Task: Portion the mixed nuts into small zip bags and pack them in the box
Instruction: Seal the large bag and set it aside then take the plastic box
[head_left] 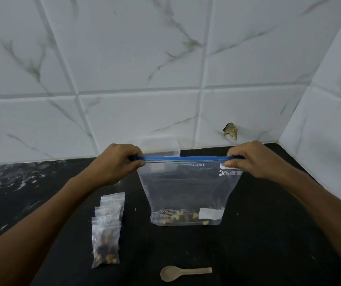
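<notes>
A large clear zip bag [186,193] with a blue zip strip stands upright on the black counter, a thin layer of mixed nuts [177,217] in its bottom. My left hand [118,162] pinches the strip's left end and my right hand [252,159] pinches its right end, stretching the top straight. Several small zip bags [106,232] filled with nuts lie overlapping in a row to the left. A beige plastic spoon [184,273] lies in front of the big bag. A clear plastic box [161,146] stands behind the bag, mostly hidden by it.
The black counter [258,234] meets a white marble-tiled wall at the back and another on the right, forming a corner. A chipped hole [230,130] marks the back wall. The counter's left part [10,182] is speckled with white.
</notes>
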The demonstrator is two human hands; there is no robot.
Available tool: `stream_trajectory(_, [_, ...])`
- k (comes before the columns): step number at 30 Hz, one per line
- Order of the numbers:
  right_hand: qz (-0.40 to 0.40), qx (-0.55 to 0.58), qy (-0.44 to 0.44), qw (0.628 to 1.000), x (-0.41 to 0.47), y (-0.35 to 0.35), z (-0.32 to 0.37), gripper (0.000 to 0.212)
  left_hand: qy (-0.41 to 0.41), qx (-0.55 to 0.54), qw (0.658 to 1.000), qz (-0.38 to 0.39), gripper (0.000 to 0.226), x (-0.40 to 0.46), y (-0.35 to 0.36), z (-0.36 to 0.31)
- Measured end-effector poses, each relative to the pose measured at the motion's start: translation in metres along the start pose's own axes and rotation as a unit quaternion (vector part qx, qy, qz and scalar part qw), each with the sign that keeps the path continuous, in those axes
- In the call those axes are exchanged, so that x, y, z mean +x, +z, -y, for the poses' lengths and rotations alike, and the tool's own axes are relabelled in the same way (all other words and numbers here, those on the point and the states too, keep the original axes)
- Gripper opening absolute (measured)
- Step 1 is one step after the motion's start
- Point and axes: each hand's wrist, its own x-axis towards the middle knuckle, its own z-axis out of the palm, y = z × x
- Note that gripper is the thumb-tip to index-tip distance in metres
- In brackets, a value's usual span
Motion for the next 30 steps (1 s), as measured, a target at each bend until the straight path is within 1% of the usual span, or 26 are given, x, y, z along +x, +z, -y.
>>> stream_trajectory(3, [-0.015,0.046,0.010,0.999,0.000,0.004,-0.004,0.008,-0.010,-0.015,0.999,-0.029,0.008,-0.004,0.003,0.003])
stream_trajectory(5, [-0.019,0.062,0.014,0.998,-0.002,0.005,-0.007,0.003,-0.042,-0.060,0.997,-0.036,0.001,-0.008,0.002,0.006])
stream_trajectory(8, [-0.027,0.055,0.009,0.998,-0.004,0.008,-0.008,0.008,-0.059,-0.088,0.994,-0.036,0.011,-0.012,0.005,0.007])
stream_trajectory(11, [-0.030,0.098,0.020,0.995,-0.003,0.009,-0.009,0.007,-0.063,-0.099,0.992,-0.047,0.013,-0.012,0.007,0.008])
stream_trajectory(13, [-0.024,0.135,0.024,0.990,-0.005,0.008,-0.010,0.008,-0.072,-0.132,0.988,-0.037,0.011,-0.013,0.009,0.014])
stream_trajectory(14, [-0.024,0.134,0.022,0.990,-0.006,0.008,-0.011,0.009,-0.076,-0.154,0.985,-0.026,0.007,-0.014,0.010,0.016])
stream_trajectory(16, [-0.029,0.105,0.025,0.994,-0.006,0.010,-0.013,0.009,-0.074,-0.182,0.980,-0.013,0.010,-0.016,0.012,0.018])
stream_trajectory(19, [-0.024,0.102,0.030,0.994,-0.006,0.013,-0.015,0.009,-0.066,-0.172,0.982,-0.039,0.009,-0.017,0.017,0.016])
stream_trajectory(22, [-0.035,0.148,0.022,0.988,-0.007,0.012,-0.015,0.009,-0.072,-0.172,0.980,-0.063,0.012,-0.016,0.017,0.015])
stream_trajectory(25, [-0.046,0.247,0.032,0.967,-0.008,0.013,-0.013,0.008,-0.086,-0.246,0.963,-0.072,0.005,-0.017,0.019,0.016])
stream_trajectory(26, [-0.048,0.279,0.035,0.958,-0.008,0.013,-0.012,0.007,-0.088,-0.274,0.955,-0.074,0.005,-0.017,0.019,0.015])
stream_trajectory(27, [-0.052,0.299,0.038,0.952,-0.009,0.015,-0.011,0.005,-0.089,-0.298,0.947,-0.075,0.012,-0.017,0.019,0.015])
stream_trajectory(28, [-0.058,0.302,0.040,0.951,-0.009,0.015,-0.011,0.004,-0.091,-0.317,0.941,-0.073,0.018,-0.018,0.020,0.014])
stream_trajectory(30, [-0.071,0.296,0.049,0.951,-0.010,0.018,-0.012,0.005,-0.091,-0.336,0.935,-0.070,0.017,-0.018,0.020,0.012])
